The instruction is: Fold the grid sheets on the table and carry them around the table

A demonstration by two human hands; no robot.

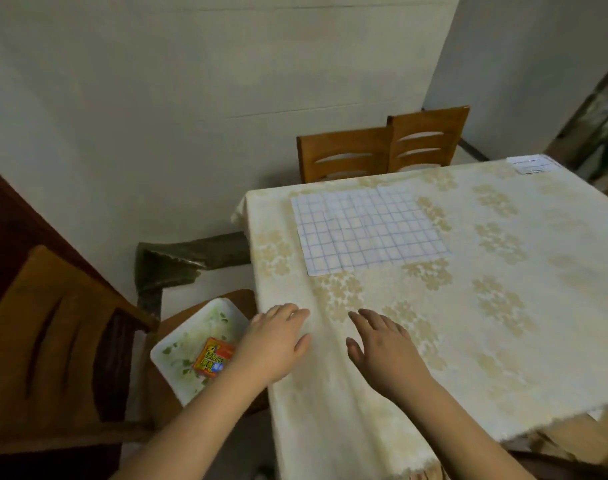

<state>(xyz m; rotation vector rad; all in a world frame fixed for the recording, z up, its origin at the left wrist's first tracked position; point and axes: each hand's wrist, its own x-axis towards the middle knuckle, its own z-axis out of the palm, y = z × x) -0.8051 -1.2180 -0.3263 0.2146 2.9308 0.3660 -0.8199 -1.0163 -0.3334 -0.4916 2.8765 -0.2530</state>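
A white sheet with a blue grid (368, 230) lies flat and unfolded near the far left corner of the table (503, 306), which wears a cream floral cloth. A second sheet's edge seems to peek out at its top right. My left hand (278, 341) rests flat on the cloth at the table's left edge, fingers straight. Beside it, my right hand (382, 348) hovers or rests on the cloth with fingers spread. Both hands are empty and well short of the sheet.
A wooden chair (63, 341) stands at the left with a white tray (195, 344) and an orange packet (212, 356) on its seat. Two wooden chairs (382, 150) stand behind the table. A small white paper (533, 164) lies at the far right corner.
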